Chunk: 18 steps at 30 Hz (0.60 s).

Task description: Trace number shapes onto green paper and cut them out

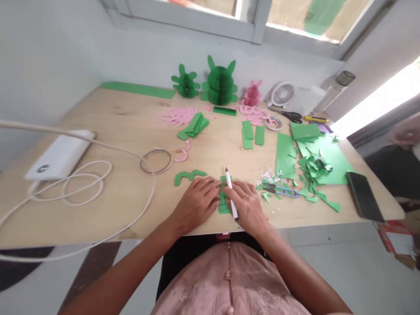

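In the head view, lower center, the left hand point(198, 201) lies with fingers loosely extended, gripping nothing, against a green paper piece point(224, 209); the right hand point(248, 206) has fingers closed around a white pen point(229, 179). Light pressure could let the paper skid; snips point(285, 191) close by could nick skin.
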Available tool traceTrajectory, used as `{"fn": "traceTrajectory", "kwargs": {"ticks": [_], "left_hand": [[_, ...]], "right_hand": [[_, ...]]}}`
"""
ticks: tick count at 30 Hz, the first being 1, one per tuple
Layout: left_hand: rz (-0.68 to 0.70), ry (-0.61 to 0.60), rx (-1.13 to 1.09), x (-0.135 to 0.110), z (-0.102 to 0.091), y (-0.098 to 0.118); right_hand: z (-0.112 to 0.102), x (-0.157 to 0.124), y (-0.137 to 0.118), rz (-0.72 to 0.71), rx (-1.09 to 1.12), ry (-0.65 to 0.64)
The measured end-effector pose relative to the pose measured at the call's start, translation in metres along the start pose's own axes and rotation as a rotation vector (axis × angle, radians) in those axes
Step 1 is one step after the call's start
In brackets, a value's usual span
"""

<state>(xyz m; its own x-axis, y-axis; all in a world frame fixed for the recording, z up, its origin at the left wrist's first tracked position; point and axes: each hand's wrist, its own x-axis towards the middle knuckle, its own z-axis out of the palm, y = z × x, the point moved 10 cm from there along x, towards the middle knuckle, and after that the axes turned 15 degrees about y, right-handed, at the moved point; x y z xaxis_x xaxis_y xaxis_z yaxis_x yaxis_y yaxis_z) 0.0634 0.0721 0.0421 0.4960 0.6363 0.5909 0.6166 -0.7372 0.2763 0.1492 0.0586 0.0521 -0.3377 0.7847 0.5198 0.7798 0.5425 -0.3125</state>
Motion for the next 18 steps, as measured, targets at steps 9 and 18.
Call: {"fn": "traceTrajectory", "kwargs": {"ticks": [9, 18], "left_hand": [[0.165, 0.043, 0.039, -0.002, 0.003, 0.007], [0.224, 0.047, 0.062, -0.005, 0.008, 0.005]], "right_hand": [[-0.125, -0.052, 0.029, 0.144, 0.006, 0.428], [-0.256, -0.205, 0.225, 0.853, -0.714, 0.576]]}}
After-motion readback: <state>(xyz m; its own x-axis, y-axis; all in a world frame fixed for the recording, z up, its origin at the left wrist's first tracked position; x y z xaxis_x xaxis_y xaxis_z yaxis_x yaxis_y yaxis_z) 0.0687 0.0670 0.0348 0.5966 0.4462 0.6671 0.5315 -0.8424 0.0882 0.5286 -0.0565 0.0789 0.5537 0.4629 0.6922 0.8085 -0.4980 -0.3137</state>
